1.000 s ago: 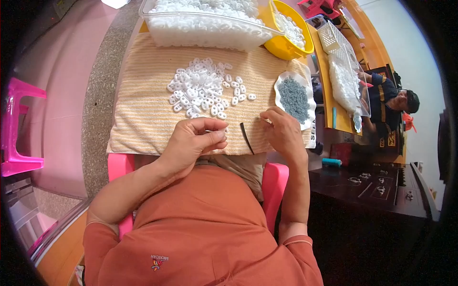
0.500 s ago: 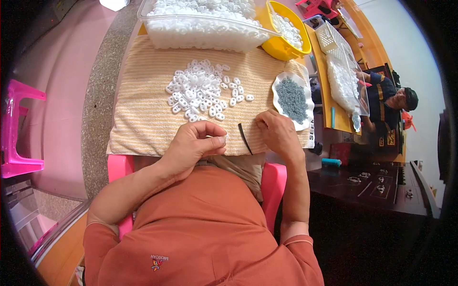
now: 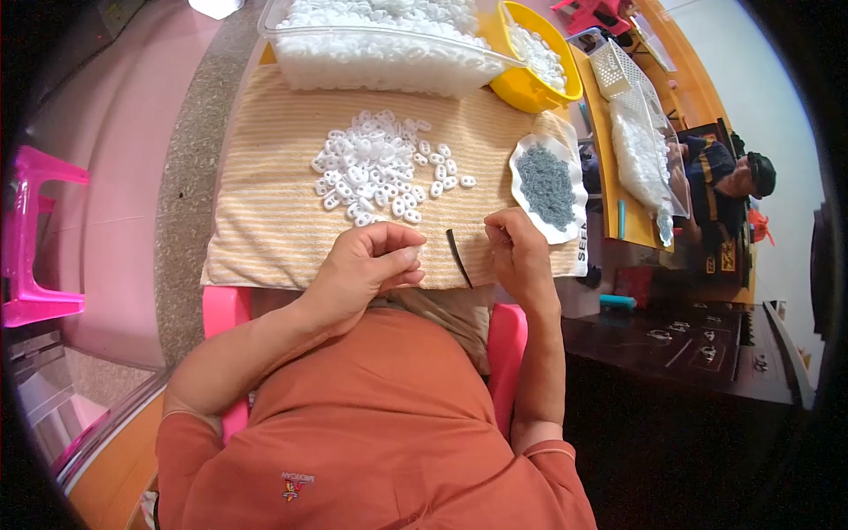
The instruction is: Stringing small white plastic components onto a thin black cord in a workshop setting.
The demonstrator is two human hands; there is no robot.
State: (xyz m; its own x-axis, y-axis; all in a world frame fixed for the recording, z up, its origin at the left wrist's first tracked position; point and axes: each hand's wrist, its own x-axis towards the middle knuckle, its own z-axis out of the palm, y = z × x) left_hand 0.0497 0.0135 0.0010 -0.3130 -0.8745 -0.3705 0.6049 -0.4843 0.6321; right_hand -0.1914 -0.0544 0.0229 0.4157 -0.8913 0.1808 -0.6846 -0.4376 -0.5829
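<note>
My left hand [image 3: 375, 263] is closed in a pinch over the near edge of a striped towel [image 3: 265, 177]. A speck of white shows at its fingertips, too small to make out. My right hand [image 3: 521, 252] is also pinched, beside a scalloped white dish [image 3: 522, 205] of tiny grey pieces [image 3: 546, 187]; whatever its fingers hold is hidden. Between the two hands lies a thin black strip [image 3: 458, 259]. Beyond my left hand is a loose pile of small white oval plastic pieces with two holes [image 3: 371, 168], with several strays at its right.
A clear bin [image 3: 389, 57] full of white pieces stands at the far edge, beside a yellow basin [image 3: 530, 97] holding more. To the right, a person [image 3: 720, 181] sits by another clear tray [image 3: 676, 181]. A pink stool [image 3: 40, 243] stands at left.
My right hand has lifted slightly and turned, its fingers drawn together in a pinch. My left hand keeps its pinch almost in place. The whole view has shifted a little.
</note>
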